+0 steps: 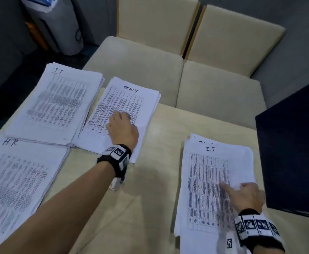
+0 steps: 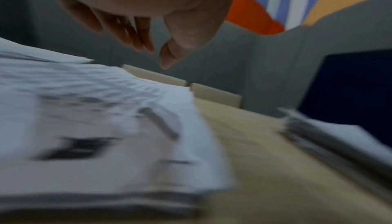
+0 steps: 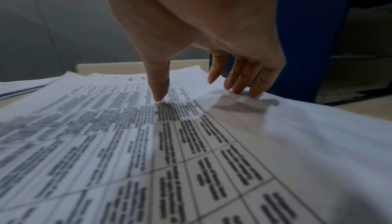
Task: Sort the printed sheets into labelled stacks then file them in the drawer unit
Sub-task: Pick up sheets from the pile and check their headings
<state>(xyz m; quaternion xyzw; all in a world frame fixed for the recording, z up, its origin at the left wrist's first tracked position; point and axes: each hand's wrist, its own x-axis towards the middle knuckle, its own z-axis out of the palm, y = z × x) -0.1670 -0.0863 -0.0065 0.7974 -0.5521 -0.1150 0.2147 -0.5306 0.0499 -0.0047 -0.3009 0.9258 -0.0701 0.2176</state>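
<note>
Sheets [image 1: 214,186] are white, dense with printed tables, hand-lettered "I.T" on top. My right hand [image 1: 249,197] presses them with straight fingers; my left hand [image 1: 122,129] hangs loose over the "Tasklist" stack [image 1: 128,99].

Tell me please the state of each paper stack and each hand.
IT stack: flat, far left, untouched.
HR stack: flat, near left, untouched.
Task list stack: flat, under the left hand.
Unsorted pile: uneven, top sheet marked IT.
Left hand: over the task list stack, holds nothing.
Right hand: fingers straight, touching the pile's top sheet.
</note>
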